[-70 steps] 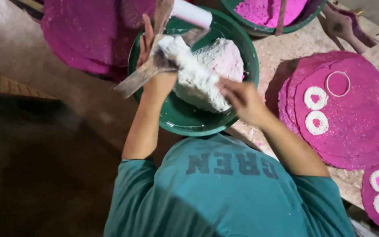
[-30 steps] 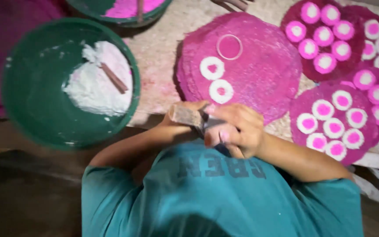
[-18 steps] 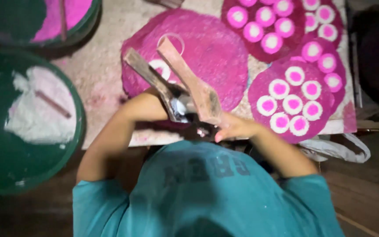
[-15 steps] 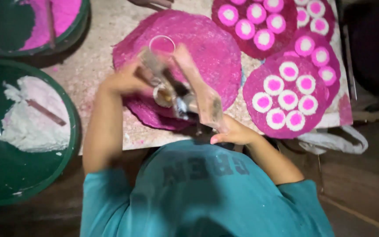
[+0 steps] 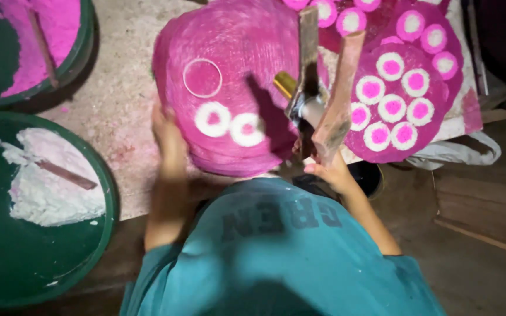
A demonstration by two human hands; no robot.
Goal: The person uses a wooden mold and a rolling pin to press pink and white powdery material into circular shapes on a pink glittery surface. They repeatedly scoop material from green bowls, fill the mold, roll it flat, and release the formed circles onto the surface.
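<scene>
You are steadying the round pink woven disc point(image 5: 235, 52) with your left hand point(image 5: 168, 137), whose fingers are curling over its near rim and clamping on it, though motion blur is hiding the exact grip. Your right hand point(image 5: 330, 171) is closing around the lower ends of the two-armed wooden press point(image 5: 317, 99), fingers wrapped tight on both arms, with its brass-coloured head hovering above the disc's right edge. The disc is lying on the speckled table top point(image 5: 118, 99), between the green basin of pink powder point(image 5: 83, 41) and a second pink disc point(image 5: 458, 88) that is carrying rows of white rounds with pink centres. Two such rounds point(image 5: 212, 119) are already sitting on your disc just below a bare pink circle point(image 5: 202, 77). For clean work, you would likely do best keeping the left hand low on the rim, clear of those rounds, and holding the disc flat. Bring the press straight down onto bare weave beside them, not at a slant, so neighbours are not getting smeared. The green basin of white powder point(image 5: 89, 257), with a stick point(image 5: 65, 174) lying in it, is waiting at your left.
</scene>
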